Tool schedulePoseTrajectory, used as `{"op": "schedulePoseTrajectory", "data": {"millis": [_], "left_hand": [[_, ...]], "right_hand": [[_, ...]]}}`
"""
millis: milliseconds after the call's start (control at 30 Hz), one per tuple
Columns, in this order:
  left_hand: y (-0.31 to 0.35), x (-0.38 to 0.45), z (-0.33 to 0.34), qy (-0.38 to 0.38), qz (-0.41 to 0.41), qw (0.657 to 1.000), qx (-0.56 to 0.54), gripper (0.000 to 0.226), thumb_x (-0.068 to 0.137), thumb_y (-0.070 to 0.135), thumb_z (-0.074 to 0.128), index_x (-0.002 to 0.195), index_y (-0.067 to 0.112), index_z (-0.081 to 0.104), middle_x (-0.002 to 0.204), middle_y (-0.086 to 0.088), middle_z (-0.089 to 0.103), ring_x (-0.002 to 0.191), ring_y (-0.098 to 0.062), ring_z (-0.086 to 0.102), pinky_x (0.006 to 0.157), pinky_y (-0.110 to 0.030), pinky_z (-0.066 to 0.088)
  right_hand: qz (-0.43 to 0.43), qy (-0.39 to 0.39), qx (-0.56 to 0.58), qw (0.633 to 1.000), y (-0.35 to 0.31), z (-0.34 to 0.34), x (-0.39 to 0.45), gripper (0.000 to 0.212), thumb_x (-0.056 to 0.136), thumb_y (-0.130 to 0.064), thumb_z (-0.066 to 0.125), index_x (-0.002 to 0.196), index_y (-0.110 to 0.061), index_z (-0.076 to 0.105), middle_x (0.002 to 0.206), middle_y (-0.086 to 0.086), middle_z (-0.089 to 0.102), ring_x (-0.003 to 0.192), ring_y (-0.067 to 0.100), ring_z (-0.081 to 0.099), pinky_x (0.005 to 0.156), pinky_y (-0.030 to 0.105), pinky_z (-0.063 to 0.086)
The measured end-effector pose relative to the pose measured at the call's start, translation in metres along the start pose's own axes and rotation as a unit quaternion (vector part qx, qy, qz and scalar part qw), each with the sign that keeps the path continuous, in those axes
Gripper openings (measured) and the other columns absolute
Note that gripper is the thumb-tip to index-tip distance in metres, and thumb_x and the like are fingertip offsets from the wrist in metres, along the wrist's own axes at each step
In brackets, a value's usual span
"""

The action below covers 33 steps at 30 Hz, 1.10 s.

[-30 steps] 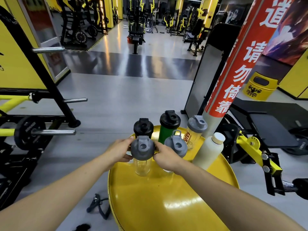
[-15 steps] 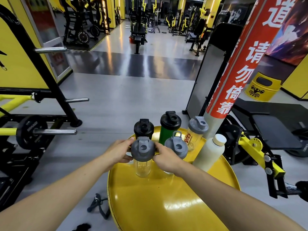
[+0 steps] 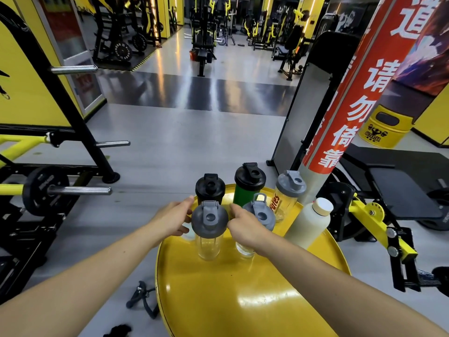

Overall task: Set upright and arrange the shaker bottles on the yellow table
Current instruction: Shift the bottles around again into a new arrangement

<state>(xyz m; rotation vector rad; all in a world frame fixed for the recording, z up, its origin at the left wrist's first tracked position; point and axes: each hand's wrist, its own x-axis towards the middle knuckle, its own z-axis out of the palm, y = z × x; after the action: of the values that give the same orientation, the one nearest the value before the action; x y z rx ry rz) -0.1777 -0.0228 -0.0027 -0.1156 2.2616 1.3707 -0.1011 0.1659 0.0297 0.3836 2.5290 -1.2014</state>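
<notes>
Both hands close on one clear shaker bottle (image 3: 208,229) with a grey flip lid: the left hand (image 3: 173,218) cups its lid and shoulder from the left, the right hand (image 3: 244,227) presses in from the right, fingers curled at the lid's edge. The grip of each is part closed around the bottle, which stands upright on the yellow counter (image 3: 243,295) near its far left edge. Its clear body looks empty, though glare makes that hard to be sure of.

Just right of it, partly behind the right hand, stands a second clear bottle (image 3: 261,215) with a grey lid. Behind are a black bottle (image 3: 210,188), a green bottle (image 3: 247,186) with a black lid, and a clear lettered bottle (image 3: 288,190) with a grey lid. A white bottle (image 3: 309,222) stands at the right edge. All are upright.

Since half a second ago the hands and bottles have kept their places; only the view has shifted slightly. Both forearms reach forward, bare, converging over the counter.
</notes>
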Motion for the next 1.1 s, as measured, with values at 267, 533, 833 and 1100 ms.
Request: {"op": "schedulePoseTrajectory", "data": {"millis": [267,533,833,1100], "left_hand": [[0.020,0.029,-0.007,0.027,0.013,0.998,-0.055,0.052,0.096,0.061,0.041,0.101,0.016,0.065,0.107,-0.005,0.072,0.092,-0.024,0.069,0.097,-0.047,0.053],[0.044,0.058,0.002,-0.006,-0.034,0.980,-0.196,0.072,0.100,0.057,0.034,0.150,0.005,0.038,0.155,-0.013,0.043,0.140,-0.033,0.043,0.118,-0.046,0.031],[0.040,0.076,0.011,-0.029,-0.037,0.974,-0.221,0.074,0.100,0.059,0.027,0.138,0.001,0.052,0.146,-0.016,0.052,0.133,-0.031,0.050,0.117,-0.044,0.031],[0.036,0.078,0.007,-0.034,-0.024,0.977,-0.210,0.075,0.100,0.062,0.026,0.136,0.004,0.055,0.146,-0.016,0.052,0.135,-0.031,0.048,0.119,-0.044,0.029]], "right_hand": [[0.017,0.075,0.181,0.981,-0.028,-0.022,0.033,0.039,0.105,-0.023,0.041,0.138,-0.006,0.050,0.145,0.016,0.051,0.133,0.031,0.047,0.110,0.044,0.036],[0.100,0.059,0.280,0.953,-0.043,-0.028,0.092,0.055,0.105,-0.035,0.037,0.148,-0.001,0.035,0.154,0.016,0.040,0.143,0.033,0.035,0.120,0.048,0.026],[0.116,0.032,0.312,0.943,-0.038,-0.016,0.115,0.054,0.107,-0.036,0.034,0.150,-0.004,0.034,0.157,0.012,0.039,0.142,0.030,0.039,0.112,0.042,0.032],[0.113,0.018,0.329,0.937,-0.035,-0.012,0.115,0.052,0.107,-0.036,0.035,0.149,-0.005,0.038,0.158,0.011,0.039,0.145,0.030,0.036,0.119,0.045,0.030]]}}
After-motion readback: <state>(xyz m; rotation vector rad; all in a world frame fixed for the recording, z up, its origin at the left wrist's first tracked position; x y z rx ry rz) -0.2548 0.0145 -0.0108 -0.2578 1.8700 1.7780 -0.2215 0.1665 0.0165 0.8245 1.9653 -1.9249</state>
